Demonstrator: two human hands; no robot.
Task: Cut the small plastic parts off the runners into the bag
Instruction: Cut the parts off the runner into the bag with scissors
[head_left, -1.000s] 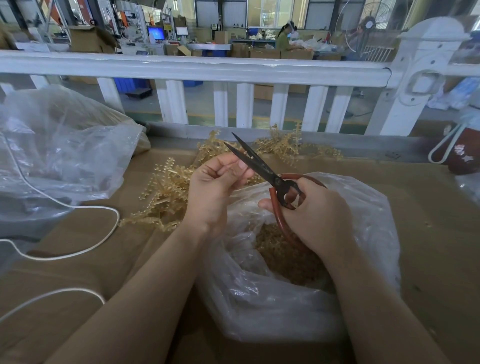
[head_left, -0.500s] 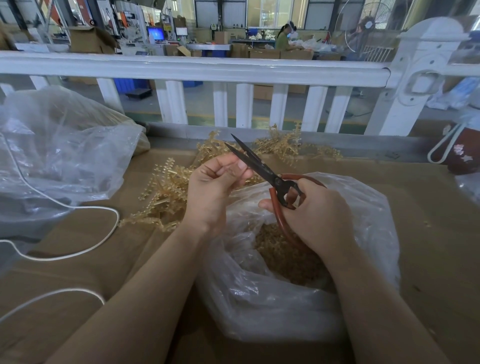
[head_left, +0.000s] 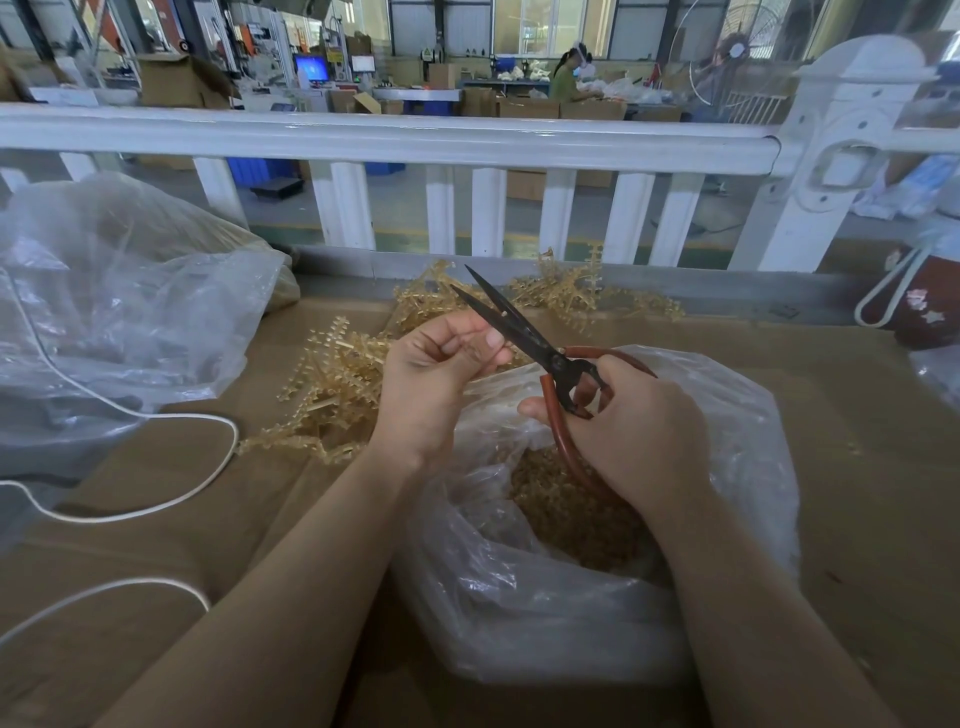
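Sitting low in the middle of the frame, a clear bag (head_left: 597, 613) gapes open on the brown table (head_left: 857, 441), with a heap of cut amber parts (head_left: 566, 499) inside it. Above its mouth the right hand (head_left: 639, 436) curls through the red loops of the scissors (head_left: 524, 332), whose dark blades point up and left and stand slightly apart. Just left of them the left hand (head_left: 441, 384) has its fingers bent in, pinching something against the lower blade; the piece is too small to make out. Behind that hand, left of centre, a pile of amber runners (head_left: 337, 384) sprawls on the table, and more lie along the far edge. A white cord (head_left: 171, 499) loops across the lower left. A second, bigger clear bag (head_left: 130, 312) slumps at the upper left. Beyond runs a white railing (head_left: 395, 140), and past it a workshop floor with cartons, a lit screen (head_left: 311, 67) and a person (head_left: 569, 78) at a bench.
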